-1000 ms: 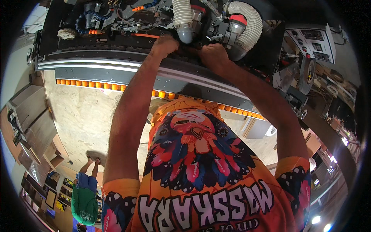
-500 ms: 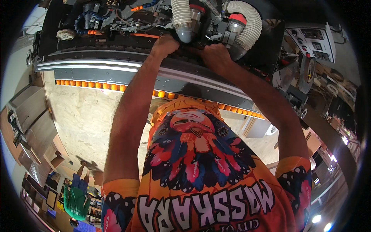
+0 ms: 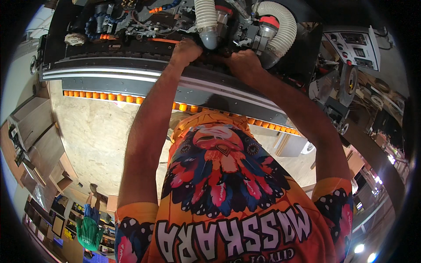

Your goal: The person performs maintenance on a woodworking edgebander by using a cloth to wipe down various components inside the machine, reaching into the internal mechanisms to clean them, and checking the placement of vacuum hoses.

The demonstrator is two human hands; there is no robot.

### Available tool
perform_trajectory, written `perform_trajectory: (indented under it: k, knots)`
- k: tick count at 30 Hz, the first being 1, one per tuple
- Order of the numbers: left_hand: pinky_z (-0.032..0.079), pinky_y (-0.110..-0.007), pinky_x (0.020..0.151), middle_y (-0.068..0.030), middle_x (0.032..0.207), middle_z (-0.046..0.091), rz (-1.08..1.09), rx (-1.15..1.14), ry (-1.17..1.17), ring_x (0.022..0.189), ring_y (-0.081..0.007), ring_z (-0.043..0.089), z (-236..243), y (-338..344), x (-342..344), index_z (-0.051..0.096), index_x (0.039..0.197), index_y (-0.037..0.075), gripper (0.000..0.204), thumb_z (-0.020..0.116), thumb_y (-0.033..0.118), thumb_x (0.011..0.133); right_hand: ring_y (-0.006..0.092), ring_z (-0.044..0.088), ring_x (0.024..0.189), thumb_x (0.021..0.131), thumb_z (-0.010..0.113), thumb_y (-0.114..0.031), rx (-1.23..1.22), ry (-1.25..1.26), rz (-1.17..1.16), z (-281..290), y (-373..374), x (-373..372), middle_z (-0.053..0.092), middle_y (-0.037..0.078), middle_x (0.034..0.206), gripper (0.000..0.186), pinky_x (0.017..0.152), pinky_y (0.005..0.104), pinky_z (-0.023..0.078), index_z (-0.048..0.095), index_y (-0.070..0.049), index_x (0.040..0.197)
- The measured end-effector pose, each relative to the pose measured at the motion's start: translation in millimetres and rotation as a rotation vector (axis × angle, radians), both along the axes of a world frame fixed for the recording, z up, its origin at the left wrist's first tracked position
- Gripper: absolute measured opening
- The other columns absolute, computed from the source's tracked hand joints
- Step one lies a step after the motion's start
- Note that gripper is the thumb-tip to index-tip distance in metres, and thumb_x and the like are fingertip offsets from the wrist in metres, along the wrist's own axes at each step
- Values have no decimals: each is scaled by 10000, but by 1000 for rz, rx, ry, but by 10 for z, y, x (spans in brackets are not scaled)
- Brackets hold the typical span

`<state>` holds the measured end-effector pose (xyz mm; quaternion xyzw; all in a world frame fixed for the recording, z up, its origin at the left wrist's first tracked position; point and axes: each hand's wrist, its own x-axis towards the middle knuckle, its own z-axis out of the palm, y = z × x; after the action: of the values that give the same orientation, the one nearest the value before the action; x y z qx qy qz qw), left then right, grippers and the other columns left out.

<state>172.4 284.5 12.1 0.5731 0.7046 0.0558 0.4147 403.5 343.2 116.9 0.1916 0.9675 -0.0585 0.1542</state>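
Observation:
Both my arms reach forward into a dark machine with hoses and motors. My left hand (image 3: pixel 187 51) is closed, knuckles up, just left of a grey hose elbow (image 3: pixel 210 40) on a ribbed white hose (image 3: pixel 205 13). My right hand (image 3: pixel 245 62) is also closed, below a motor unit with a red cap (image 3: pixel 269 21) and beside a second ribbed hose (image 3: pixel 287 26). The fingertips of both hands are hidden in the dark gap between the hoses and the track, so what they grip does not show.
A silver rail (image 3: pixel 109 72) and a row of orange rollers (image 3: pixel 105 96) run along the machine's near side. Blue-orange jointed nozzles (image 3: pixel 164 7) stand at the far left. To the right is a control panel (image 3: pixel 355 48). A person in green (image 3: pixel 90 230) is at lower left.
My hands stay in nearly the same place, the right shifting very slightly. The person in green at lower left has moved a little.

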Motion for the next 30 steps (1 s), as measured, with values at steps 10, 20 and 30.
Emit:
perform_trajectory:
  k: [10, 20, 30]
  knots:
    - [568, -427, 647, -189, 917, 750, 247, -193, -187, 717, -296, 731, 142, 90, 82, 747, 965, -39, 295, 655, 185, 796, 212, 747, 773, 838, 697, -168, 54, -9, 30, -216, 36, 88, 734, 72, 784, 128, 674, 362, 582, 752, -114, 735]
    - [592, -430, 828, -201, 1101, 756, 46, -62, 5, 966, -320, 753, -424, 58, 12, 762, 1040, -19, 402, 730, 288, 782, 266, 763, 777, 856, 672, -149, -51, -96, -18, -107, 55, 3, 758, 124, 844, 119, 660, 418, 597, 764, -77, 835]
    - [537, -429, 1037, -148, 1406, 650, 213, -323, 238, 1304, -292, 630, 148, 407, 391, 568, 1436, 16, 1175, 864, 766, 580, 322, 746, 827, 891, 629, -126, -115, 129, -463, 581, -315, 518, 719, 170, 954, 339, 666, 449, 607, 729, -143, 1214]
